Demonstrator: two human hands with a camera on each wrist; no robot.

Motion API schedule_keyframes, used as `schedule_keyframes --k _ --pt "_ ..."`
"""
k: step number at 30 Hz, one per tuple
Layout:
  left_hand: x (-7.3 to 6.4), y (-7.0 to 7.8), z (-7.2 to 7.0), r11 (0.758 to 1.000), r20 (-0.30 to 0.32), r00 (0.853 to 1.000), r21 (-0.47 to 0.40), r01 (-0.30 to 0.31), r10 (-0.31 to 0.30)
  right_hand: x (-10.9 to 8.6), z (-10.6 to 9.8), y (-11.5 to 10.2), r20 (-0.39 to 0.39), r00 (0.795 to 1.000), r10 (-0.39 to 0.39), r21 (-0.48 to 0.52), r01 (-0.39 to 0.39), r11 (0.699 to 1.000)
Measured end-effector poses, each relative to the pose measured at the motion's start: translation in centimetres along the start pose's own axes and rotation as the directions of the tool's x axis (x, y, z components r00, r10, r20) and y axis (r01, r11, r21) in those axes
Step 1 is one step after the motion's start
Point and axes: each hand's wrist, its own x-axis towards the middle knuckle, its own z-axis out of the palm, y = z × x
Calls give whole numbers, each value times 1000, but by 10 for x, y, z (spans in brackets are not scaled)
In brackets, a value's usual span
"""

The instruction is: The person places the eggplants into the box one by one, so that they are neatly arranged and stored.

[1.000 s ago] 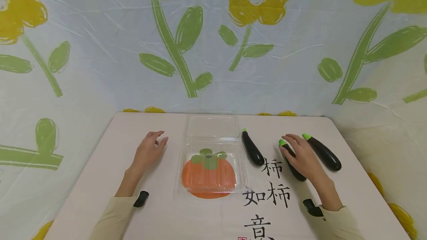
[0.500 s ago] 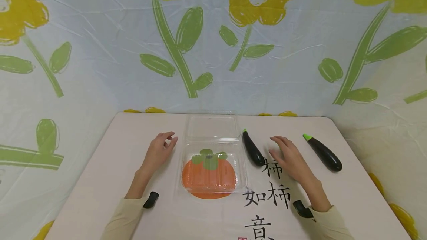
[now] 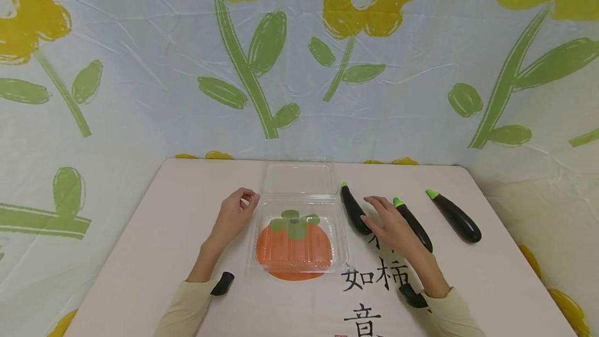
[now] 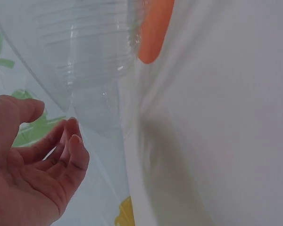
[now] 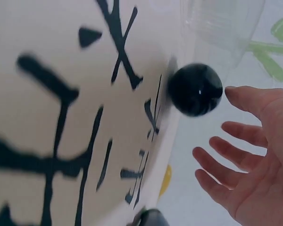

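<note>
A clear plastic clamshell box (image 3: 340,243) lies with its lid (image 3: 299,177) folded back on the table, also filling the top of the left wrist view as see-through plastic (image 4: 85,52). At its left edge is my left hand (image 3: 233,216), fingers loosely bent and holding nothing. My right hand (image 3: 392,227) hovers over the nearest eggplant (image 3: 352,204), thumb close to its fat end, fingers spread with a gap. In the right wrist view that eggplant (image 5: 195,89) shows its round dark end beside the thumb. A second eggplant (image 3: 416,228) lies partly behind the right hand.
A third eggplant (image 3: 455,216) with a green stem lies farther right. The pale tabletop (image 3: 154,233) bears a printed orange persimmon (image 3: 296,276) and black characters (image 3: 362,319). A flower-patterned cloth (image 3: 398,98) hangs behind the table. Dark wrist straps (image 3: 222,283) show at both sleeves.
My right hand has moved left from the middle eggplant to the one nearest the box, leaving the middle one more visible. My left hand has moved right, up to the box's edge.
</note>
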Motion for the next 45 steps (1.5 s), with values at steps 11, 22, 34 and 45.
schedule_keyframes --k 11,22,34,45 --pt "-4 1 8 999 -9 999 -38 36 -36 1 10 -15 61 997 39 31 -41 999" --pt "-3 1 6 980 57 993 -166 114 -106 3 9 -18 140 973 186 41 -193 980" --pt "-3 -2 6 965 103 985 -211 156 -137 -3 8 -12 103 977 188 6 -189 982" --pt "-4 -3 5 954 112 984 -251 162 -138 -5 -9 -14 23 991 131 4 -131 991"
